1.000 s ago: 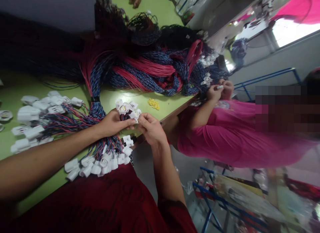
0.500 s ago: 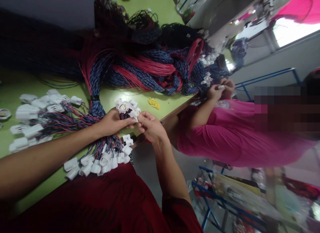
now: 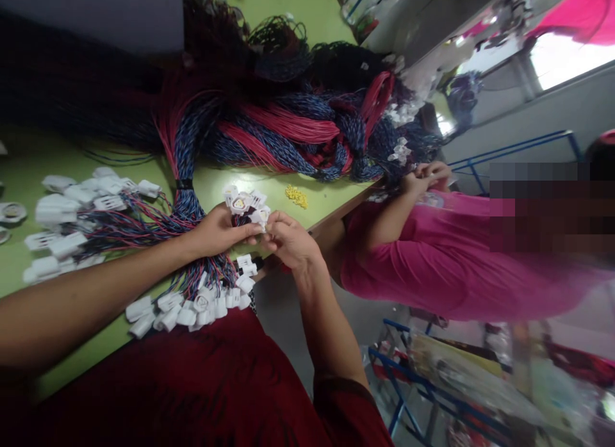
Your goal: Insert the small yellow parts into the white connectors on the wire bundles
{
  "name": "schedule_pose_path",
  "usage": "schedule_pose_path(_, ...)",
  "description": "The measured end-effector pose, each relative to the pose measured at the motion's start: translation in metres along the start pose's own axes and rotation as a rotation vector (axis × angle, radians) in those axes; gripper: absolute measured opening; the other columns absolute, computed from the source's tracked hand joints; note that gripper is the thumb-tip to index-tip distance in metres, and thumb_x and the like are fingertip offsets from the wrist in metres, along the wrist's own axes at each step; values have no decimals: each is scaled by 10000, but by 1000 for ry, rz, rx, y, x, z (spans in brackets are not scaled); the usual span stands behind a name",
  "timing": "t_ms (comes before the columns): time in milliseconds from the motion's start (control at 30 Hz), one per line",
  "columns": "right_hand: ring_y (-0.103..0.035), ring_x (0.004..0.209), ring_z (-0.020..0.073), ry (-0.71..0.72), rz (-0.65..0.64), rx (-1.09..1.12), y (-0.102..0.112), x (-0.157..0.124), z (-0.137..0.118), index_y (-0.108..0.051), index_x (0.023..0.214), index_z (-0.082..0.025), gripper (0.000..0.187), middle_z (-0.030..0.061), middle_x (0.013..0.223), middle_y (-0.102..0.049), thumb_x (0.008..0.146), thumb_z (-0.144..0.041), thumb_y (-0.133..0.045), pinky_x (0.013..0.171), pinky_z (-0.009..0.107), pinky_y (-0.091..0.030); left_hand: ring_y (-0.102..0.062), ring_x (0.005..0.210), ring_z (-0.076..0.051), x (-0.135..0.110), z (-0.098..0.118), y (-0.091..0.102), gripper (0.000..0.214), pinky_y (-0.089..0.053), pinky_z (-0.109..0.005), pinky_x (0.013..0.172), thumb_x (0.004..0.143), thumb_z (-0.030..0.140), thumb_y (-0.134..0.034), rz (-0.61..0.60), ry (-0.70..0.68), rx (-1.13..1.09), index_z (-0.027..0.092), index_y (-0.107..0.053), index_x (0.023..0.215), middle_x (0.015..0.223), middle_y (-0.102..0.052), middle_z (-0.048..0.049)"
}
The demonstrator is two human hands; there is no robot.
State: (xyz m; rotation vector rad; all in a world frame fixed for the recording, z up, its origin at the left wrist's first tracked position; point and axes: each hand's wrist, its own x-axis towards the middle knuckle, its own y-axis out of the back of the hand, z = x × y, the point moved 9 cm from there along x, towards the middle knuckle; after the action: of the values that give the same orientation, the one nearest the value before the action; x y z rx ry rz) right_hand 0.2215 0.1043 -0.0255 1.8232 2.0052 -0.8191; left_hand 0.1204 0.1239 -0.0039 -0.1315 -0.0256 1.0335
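Observation:
Several white connectors [image 3: 246,203] on wires are bunched in my left hand [image 3: 223,232], its thumb pressed along the nearest one. My right hand [image 3: 291,239] meets it there, fingertips pinched against the edge of that same connector; anything small between them is hidden. Behind my wrist runs a wire bundle [image 3: 185,146] of blue-black and red strands, tied with a black band. More white connectors [image 3: 62,210] on its wire ends fan out to the left, and another group [image 3: 202,300] hangs toward my lap. Small yellow pieces [image 3: 296,196] lie in a pile just beyond my hands.
A thick heap of blue and red wires [image 3: 298,130] covers the back of the green table [image 3: 225,178]. At the right a co-worker in a pink shirt [image 3: 408,261] sits close, hands at the table's edge. A blue metal rack [image 3: 398,376] stands at the lower right.
My hands stay together at the connector, with only slight finger movement. The view has shifted a little. The co-worker's hands have shifted slightly, and the white piece in them no longer shows.

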Motion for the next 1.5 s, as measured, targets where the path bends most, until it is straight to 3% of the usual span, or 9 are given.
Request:
schedule_pose_path(267, -521, 525, 88, 437, 210, -183, -3, -44, -32, -551, 743, -215, 87, -41, 625, -580, 778, -293, -560, 552, 253, -426, -524, 462, -87, 3, 1, 18, 223, -414, -208, 470, 768, 333, -610, 184, 57, -263, 131, -572, 680, 550, -597, -15)
schedule_pose_path(400, -622, 886, 176, 753, -216, -726, -96, -89, -40, -628, 881, -225, 126, 42, 908, -681, 830, -289, -532, 842, 357, -459, -492, 468, -76, 6, 28, 31, 244, -379, -207, 459, 718, 351, -649, 242, -51, -468, 137, -533, 729, 602, -580, 6)
schedule_pose_path(467, -577, 1050, 209, 870, -464, -980, -144, -105, -21, -630, 956, -215, 203, 76, 1060, -664, 817, -352, -573, 991, 401, -374, -510, 536, -86, 3, 49, 34, 242, -415, -219, 544, 664, 312, -695, 205, -103, -361, 133, -535, 689, 604, -560, 19)
schedule_pose_path(567, -552, 1078, 248, 922, -559, -1271, -178, -102, 9, -609, 1037, -154, 393, 131, 1092, -648, 817, -475, -550, 1043, 448, -300, -550, 677, -125, -11, 72, 48, 223, -441, -241, 666, 608, 239, -731, 201, -97, -93, 135, -556, 697, 657, -570, 22)
schedule_pose_path(767, -608, 929, 205, 932, -434, -1325, -162, -81, 26, -636, 921, -153, 303, 113, 928, -680, 864, -421, -505, 989, 398, -351, -573, 850, -209, -79, 96, 138, 250, -448, -281, 815, 578, 234, -756, 629, -96, 468, 158, -583, 741, 797, -648, -17)
schedule_pose_path(933, -618, 935, 221, 897, -378, -1248, -151, -76, 25, -639, 938, -159, 294, 118, 931, -688, 842, -416, -537, 888, 367, -440, -607, 880, -238, -122, 66, 176, 297, -462, -375, 860, 699, 366, -664, 742, -47, 632, 140, -609, 883, 936, -659, -71)
schedule_pose_path(1133, -614, 982, 197, 817, -328, -996, -138, -68, 17, -555, 1140, -184, 355, 79, 989, -697, 840, -372, -527, 938, 379, -426, -410, 1230, -371, -148, 77, 176, 898, -328, -534, 1003, 653, 527, -699, 872, -109, 950, 118, -302, 1347, 1326, -453, -161)
schedule_pose_path(1300, -622, 925, 169, 760, -308, -836, -130, -63, 14, -487, 1214, -195, 392, 50, 900, -711, 851, -343, -496, 873, 354, -460, -131, 1378, -367, -158, 104, 144, 850, -47, -567, 1111, 775, 518, -587, 800, -194, 1387, 85, -217, 1406, 1492, -204, -191)
schedule_pose_path(1500, -623, 946, 178, 801, -301, -889, -137, -69, 15, -558, 1137, -186, 326, 57, 904, -710, 831, -293, -529, 928, 376, -437, -374, 1258, -403, -152, 77, 141, 754, -313, -569, 1000, 732, 494, -617, 484, 24, 1428, 100, -368, 1325, 1356, -420, -229)
